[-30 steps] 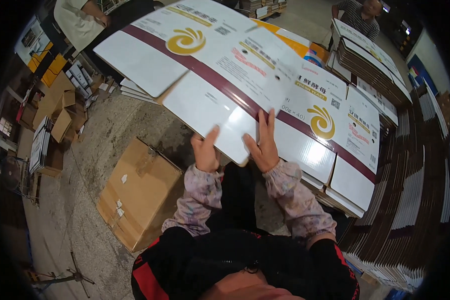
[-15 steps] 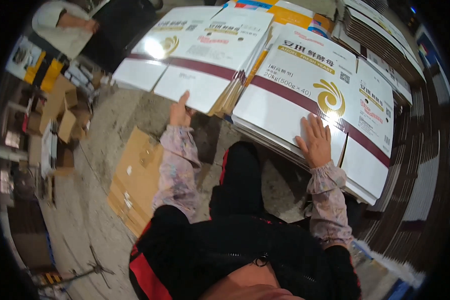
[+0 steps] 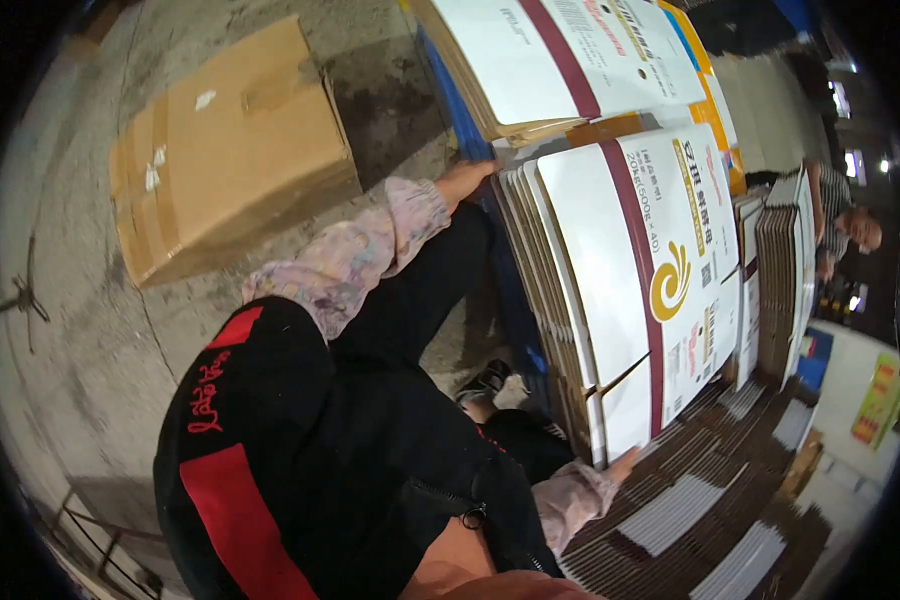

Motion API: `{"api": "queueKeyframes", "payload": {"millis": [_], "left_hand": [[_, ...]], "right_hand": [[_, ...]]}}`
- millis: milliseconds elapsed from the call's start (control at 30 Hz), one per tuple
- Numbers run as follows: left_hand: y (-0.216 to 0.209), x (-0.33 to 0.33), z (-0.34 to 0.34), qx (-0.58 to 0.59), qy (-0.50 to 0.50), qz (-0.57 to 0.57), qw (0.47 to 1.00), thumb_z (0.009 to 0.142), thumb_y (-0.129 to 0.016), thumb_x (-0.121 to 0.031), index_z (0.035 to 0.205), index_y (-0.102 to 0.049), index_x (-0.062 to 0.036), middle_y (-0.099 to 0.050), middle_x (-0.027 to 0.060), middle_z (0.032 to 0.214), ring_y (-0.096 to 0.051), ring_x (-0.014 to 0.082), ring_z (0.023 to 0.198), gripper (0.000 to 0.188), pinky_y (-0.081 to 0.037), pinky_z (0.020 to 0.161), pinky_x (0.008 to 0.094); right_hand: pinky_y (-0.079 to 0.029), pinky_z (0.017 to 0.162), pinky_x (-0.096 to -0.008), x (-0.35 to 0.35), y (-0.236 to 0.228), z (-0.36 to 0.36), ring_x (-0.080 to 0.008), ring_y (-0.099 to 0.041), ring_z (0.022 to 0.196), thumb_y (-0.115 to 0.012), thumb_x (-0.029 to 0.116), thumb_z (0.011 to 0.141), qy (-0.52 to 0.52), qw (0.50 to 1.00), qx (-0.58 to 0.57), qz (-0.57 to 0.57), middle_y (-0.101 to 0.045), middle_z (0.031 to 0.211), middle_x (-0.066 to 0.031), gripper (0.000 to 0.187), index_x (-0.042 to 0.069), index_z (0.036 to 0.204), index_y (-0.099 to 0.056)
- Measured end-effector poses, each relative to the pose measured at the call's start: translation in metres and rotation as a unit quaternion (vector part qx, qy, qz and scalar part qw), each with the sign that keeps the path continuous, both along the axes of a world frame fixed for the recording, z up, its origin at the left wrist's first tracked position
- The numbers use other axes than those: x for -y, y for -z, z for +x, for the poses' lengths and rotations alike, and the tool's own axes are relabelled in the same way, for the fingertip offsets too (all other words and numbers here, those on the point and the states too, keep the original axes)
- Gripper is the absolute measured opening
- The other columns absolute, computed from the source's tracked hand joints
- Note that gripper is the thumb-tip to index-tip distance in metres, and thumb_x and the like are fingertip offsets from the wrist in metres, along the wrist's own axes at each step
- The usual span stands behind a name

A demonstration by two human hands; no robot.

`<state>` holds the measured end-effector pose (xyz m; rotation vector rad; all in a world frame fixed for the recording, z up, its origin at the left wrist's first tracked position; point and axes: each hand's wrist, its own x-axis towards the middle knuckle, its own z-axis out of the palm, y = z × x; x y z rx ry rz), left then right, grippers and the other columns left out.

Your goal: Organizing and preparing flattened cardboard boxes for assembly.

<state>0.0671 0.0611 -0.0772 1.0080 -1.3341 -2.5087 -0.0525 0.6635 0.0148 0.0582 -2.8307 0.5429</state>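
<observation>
A stack of flattened white cartons [image 3: 595,260] with maroon bands and a gold swirl lies in front of me, its brown edges facing me. My left hand [image 3: 467,182] is at the stack's far left corner, its fingers mostly hidden against the edge. At the near right corner my right hand [image 3: 622,466] grips the stack's end, only part of its fingers showing. The stack sits between both hands. Beyond it lies a second pile of similar flattened cartons [image 3: 560,70], touched by neither hand.
A taped brown cardboard box [image 3: 232,150] stands on the concrete floor at left. Blue pallet edging [image 3: 515,290] runs under the stacks. Many more carton bundles [image 3: 670,515] are packed at right. A person [image 3: 855,228] is at the far right. A thin metal stand [image 3: 25,300] is at far left.
My view has turned to the right. My right hand has moved from the top of the stack to its near end; my left hand has left the other pile for this stack's far corner.
</observation>
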Motion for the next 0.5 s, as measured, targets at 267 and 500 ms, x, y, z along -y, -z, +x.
{"api": "queueKeyframes", "payload": {"millis": [267,500], "left_hand": [[-0.032,-0.018,-0.019,0.005,-0.005,-0.106,0.994,0.081,-0.045,-0.056,0.107,-0.060,-0.0035,-0.057,0.0144,0.110,-0.052,0.0264,0.103,0.060,-0.037,0.089,0.0363],[-0.054,-0.050,0.017,0.016,0.165,-0.241,0.956,0.082,-0.050,-0.034,0.097,-0.057,0.0007,-0.058,0.0213,0.091,-0.056,0.0324,0.090,0.038,-0.043,0.079,0.0387]], "right_hand": [[-0.026,0.100,-0.0346,0.002,-0.012,0.011,-0.0301,-0.034,0.121,-0.042,0.073,0.071,0.224,0.947,0.200,-0.111,-0.033,0.134,-0.0168,0.097,-0.003,0.131,-0.033],[-0.033,0.096,-0.0353,0.002,-0.033,-0.054,-0.0325,-0.042,0.114,-0.042,0.051,0.085,0.229,0.948,0.208,0.072,-0.044,0.125,-0.0196,0.068,-0.004,0.124,-0.041]]}}
